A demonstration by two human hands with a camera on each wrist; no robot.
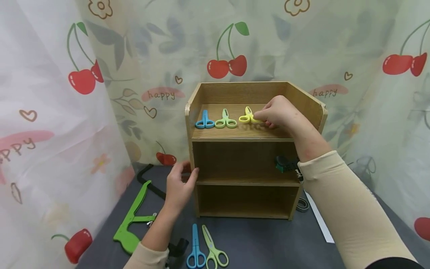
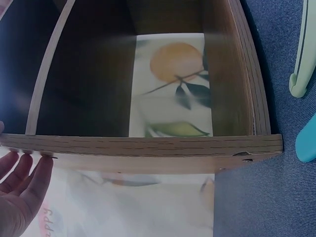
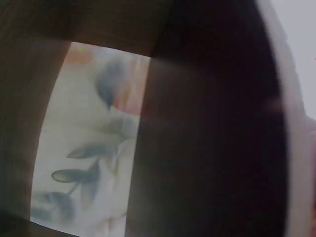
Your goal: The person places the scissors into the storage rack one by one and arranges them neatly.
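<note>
Your right hand pinches the yellow scissors by a handle on the top shelf, right of the green scissors. Left hand: fingers loose, tips against the rack. Best laid flat, handles toward you, in line; release without dragging.

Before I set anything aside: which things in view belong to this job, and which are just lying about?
Likely in the job:
yellow scissors, pinched by the right grip
upper blue scissors
upper green scissors
shelf unit, left grip at its edge
perhaps lower blue scissors and lower green scissors, being similar

Apparently lying about:
green tool
dark coil
white strip
</note>
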